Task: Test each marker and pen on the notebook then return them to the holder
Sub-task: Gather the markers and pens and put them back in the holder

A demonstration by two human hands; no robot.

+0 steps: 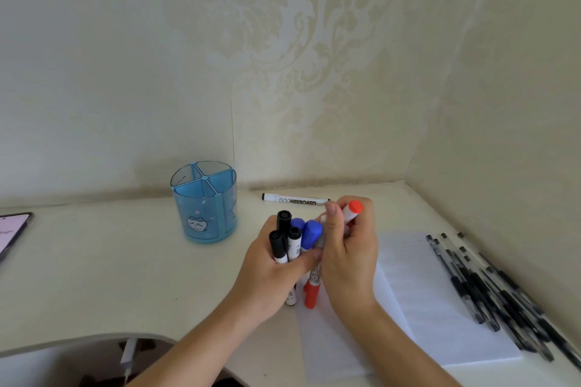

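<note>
Head view: hands [270,273] [349,264] hold three black markers [284,220], two blue markers [311,232].

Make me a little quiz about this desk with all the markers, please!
1. True or false: nothing stands in the blue holder.
2. Fill in: the left hand grips a bunch of markers whose top caps are black and ___.
3. Which hand holds the red-capped marker that points up? A: left. B: right hand. C: neither.
Key: 1 true; 2 blue; 3 B.
</note>
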